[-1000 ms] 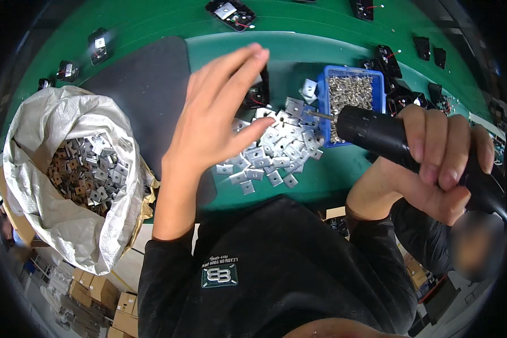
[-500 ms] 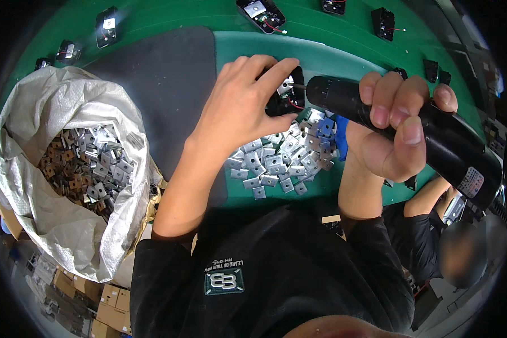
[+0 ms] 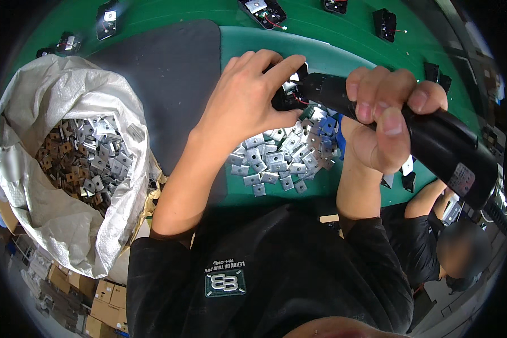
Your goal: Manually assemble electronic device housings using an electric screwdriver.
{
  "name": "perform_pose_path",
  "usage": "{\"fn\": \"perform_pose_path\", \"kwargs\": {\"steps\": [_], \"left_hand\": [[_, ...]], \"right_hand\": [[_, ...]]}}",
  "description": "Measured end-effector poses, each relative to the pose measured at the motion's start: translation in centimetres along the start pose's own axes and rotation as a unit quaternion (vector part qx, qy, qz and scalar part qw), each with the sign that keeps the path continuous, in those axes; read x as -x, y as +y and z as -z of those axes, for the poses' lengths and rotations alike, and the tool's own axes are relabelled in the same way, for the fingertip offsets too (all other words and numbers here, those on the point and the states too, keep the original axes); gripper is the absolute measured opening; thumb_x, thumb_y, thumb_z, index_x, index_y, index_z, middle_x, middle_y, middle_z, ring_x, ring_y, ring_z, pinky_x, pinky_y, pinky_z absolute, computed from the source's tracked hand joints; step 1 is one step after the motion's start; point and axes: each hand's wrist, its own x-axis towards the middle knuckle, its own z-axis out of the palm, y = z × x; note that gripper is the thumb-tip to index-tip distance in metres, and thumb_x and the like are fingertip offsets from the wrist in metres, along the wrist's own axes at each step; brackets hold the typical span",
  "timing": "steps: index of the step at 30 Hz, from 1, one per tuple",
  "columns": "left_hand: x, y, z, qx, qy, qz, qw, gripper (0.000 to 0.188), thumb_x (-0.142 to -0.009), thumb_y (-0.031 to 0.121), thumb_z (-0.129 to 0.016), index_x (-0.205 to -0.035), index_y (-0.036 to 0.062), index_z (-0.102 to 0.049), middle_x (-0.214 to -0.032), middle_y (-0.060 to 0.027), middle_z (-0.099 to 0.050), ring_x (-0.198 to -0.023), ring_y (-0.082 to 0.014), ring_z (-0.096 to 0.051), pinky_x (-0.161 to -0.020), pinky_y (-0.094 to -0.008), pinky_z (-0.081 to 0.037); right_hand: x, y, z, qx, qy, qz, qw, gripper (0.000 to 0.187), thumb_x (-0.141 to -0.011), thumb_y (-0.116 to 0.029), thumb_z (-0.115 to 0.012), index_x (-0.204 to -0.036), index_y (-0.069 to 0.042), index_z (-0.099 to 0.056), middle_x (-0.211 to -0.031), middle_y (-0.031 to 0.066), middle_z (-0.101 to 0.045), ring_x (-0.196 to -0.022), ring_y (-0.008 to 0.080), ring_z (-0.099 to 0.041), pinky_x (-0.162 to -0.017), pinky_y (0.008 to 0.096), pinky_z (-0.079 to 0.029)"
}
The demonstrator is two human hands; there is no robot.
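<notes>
"Green desk [image 3: 332, 188], grey mat [image 3: 169, 67] to the left. State of grips?"

"Closed firmly around a black power screwdriver [image 3: 442, 141]: right grip [image 3: 388, 121]. Narrowed over the left side of a black housing [image 3: 287, 101]: left grip [image 3: 245, 98]."

"Position of housing?"

"Just beyond a loose pile of square metal plates [image 3: 276, 160], under the screwdriver's nose. Cannot tell whether resting flat or tilted. Red wire [image 3: 301, 102] at its near edge."

"Obstructions?"

"Several. Masked by left fingers and driver nose: much of the housing, driver tip included. Hidden mostly behind the right wrist: something blue [image 3: 341, 138], beside the pile."

"Surroundings?"

"At far left, a white woven sack [image 3: 45, 203], mouth open on metal pieces [image 3: 96, 158]. Along the far side, more black housings [image 3: 263, 11], spaced well apart. At right, near the desk edge, a co-worker's forearm [image 3: 425, 200]. At lower left, below desk level, stacked cardboard boxes [image 3: 108, 312]."
</notes>
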Motion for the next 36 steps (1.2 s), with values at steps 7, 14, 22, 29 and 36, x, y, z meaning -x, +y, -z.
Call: {"fn": "perform_pose_path", "kwargs": {"steps": [7,14,22,29,36], "left_hand": [[-0.2,0.1,0.5,-0.009,0.004,-0.011,1.0,0.071,-0.059,0.024,-0.082,-0.124,0.0063,-0.061,-0.105,-0.016,-0.063,-0.095,-0.036,-0.059,-0.086,-0.0428,-0.048],[0.1,1.4,1.5,-0.084,0.036,0.004,0.996,0.07,-0.062,0.022,-0.081,-0.124,0.0023,-0.057,-0.107,-0.0184,-0.062,-0.1,-0.0373,-0.056,-0.091,-0.0442,-0.046],[-3.8,-4.0,7.2,-0.235,0.206,0.106,0.944,0.067,-0.068,0.021,-0.08,-0.126,-0.0009,-0.055,-0.117,-0.0252,-0.058,-0.111,-0.0404,-0.056,-0.096,-0.0437,-0.047],[-4.2,-6.6,8.2,-0.352,0.119,0.152,0.916,0.084,-0.069,0.02,-0.081,-0.141,-0.0011,-0.044,-0.134,-0.028,-0.051,-0.124,-0.0417,-0.05,-0.103,-0.0438,-0.042],[-1.6,5.2,2.7,-0.122,0.012,-0.021,0.992,0.027,-0.076,0.009,-0.074,-0.102,0.0046,-0.068,-0.101,-0.0128,-0.067,-0.099,-0.0303,-0.063,-0.086,-0.0402,-0.05]], "right_hand": [[0.0,1.0,0.1,-0.007,-0.057,0.049,0.997,0.04,-0.076,0.012,-0.064,-0.106,-0.005,-0.043,-0.075,0.0055,-0.053,-0.063,0.017,-0.055,-0.066,0.0352,-0.053],[-0.4,-2.0,1.3,-0.017,0.004,0.069,0.997,0.047,-0.081,0.0,-0.064,-0.125,-0.002,-0.048,-0.079,0.0042,-0.053,-0.067,0.0166,-0.054,-0.067,0.0364,-0.049],[-1.1,-10.4,10.1,0.057,0.103,0.028,0.993,0.047,-0.087,-0.011,-0.059,-0.131,0.002,-0.047,-0.087,0.0056,-0.051,-0.075,0.0162,-0.045,-0.076,0.0366,-0.039],[-1.5,-8.6,10.8,0.149,0.165,0.008,0.975,0.039,-0.085,-0.003,-0.062,-0.121,0.007,-0.053,-0.084,0.0072,-0.054,-0.074,0.0181,-0.049,-0.072,0.0347,-0.042],[-3.0,-2.2,9.9,-0.341,0.025,0.113,0.933,0.038,-0.075,-0.002,-0.076,-0.109,0.002,-0.058,-0.074,0.0022,-0.061,-0.061,0.0098,-0.056,-0.058,0.0234,-0.043]]}}
